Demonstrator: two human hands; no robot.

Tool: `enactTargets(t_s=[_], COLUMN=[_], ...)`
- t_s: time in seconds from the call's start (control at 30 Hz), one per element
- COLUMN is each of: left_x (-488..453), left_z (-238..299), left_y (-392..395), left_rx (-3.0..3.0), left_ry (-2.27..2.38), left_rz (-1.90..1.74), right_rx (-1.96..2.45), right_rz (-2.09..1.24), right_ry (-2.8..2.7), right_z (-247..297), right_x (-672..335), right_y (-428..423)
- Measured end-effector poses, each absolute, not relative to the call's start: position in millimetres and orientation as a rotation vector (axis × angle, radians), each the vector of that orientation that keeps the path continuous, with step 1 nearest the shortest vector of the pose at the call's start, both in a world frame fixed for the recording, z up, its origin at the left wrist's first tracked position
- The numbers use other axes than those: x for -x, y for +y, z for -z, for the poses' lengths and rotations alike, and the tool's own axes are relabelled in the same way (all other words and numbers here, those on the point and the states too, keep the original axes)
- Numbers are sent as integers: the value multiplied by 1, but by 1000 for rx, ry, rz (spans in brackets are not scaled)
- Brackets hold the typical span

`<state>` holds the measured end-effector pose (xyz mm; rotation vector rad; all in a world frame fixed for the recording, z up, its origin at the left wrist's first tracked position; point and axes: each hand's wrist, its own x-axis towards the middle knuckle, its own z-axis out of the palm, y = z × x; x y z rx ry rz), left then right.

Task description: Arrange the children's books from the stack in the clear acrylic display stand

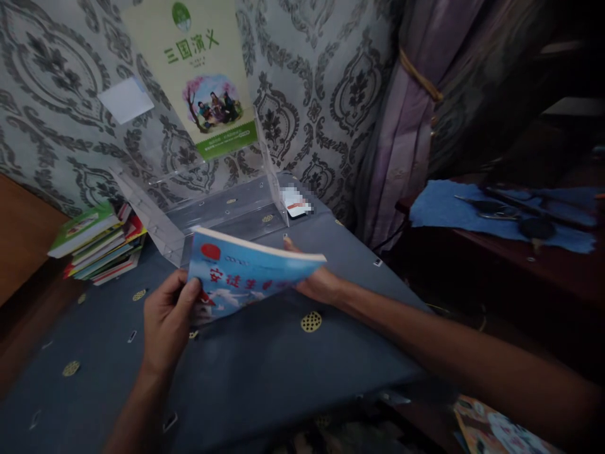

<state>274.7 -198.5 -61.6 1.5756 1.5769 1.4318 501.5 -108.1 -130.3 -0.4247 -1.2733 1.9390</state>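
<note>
A blue paperback book (241,274) with red characters on its cover is held above the dark blue tablecloth (265,366). My left hand (167,318) grips its lower left corner, thumb on the cover. My right hand (319,284) holds the right edge from underneath, its fingers mostly hidden by the book. Just behind the book stands a clear acrylic book stand (222,208), with a green book (198,75) leaning upright in it against the wall.
A stack of books (99,243) lies at the left on the table. A small card (297,203) rests beside the stand. A purple curtain (411,120) hangs to the right. On the dark side table lie a blue cloth (454,211) and scissors (496,207).
</note>
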Motion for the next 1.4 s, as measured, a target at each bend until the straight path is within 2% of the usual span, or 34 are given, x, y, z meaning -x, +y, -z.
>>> enactTargets(t_s=[0.3, 0.5, 0.73, 0.9, 1.07, 1.27, 1.4], left_x=[-273, -260, -235, -224, -216, -223, -267], left_z=[59, 65, 86, 104, 112, 97, 86], left_y=[-182, -176, -152, -139, -126, -124, -141], left_rx=[-1075, -923, -933, -1012, -1251, -2090, -2291], left_ry=[1399, 1393, 1454, 1609, 1711, 2057, 1933], left_rz=[-1650, -1519, -1291, -1095, -946, -577, -416], right_rx=[305, 326, 302, 631, 875, 1085, 1095], right_rz=[-1863, -1899, -2095, -1994, -1917, -1696, -1498], right_ry=[-1313, -1242, -1304, -1182, -1132, -1121, -1219], right_z=[114, 117, 116, 129, 133, 129, 133], right_x=[-509, -511, -510, -505, -504, -507, -511], right_y=[-115, -117, -122, -114, -109, -105, -98])
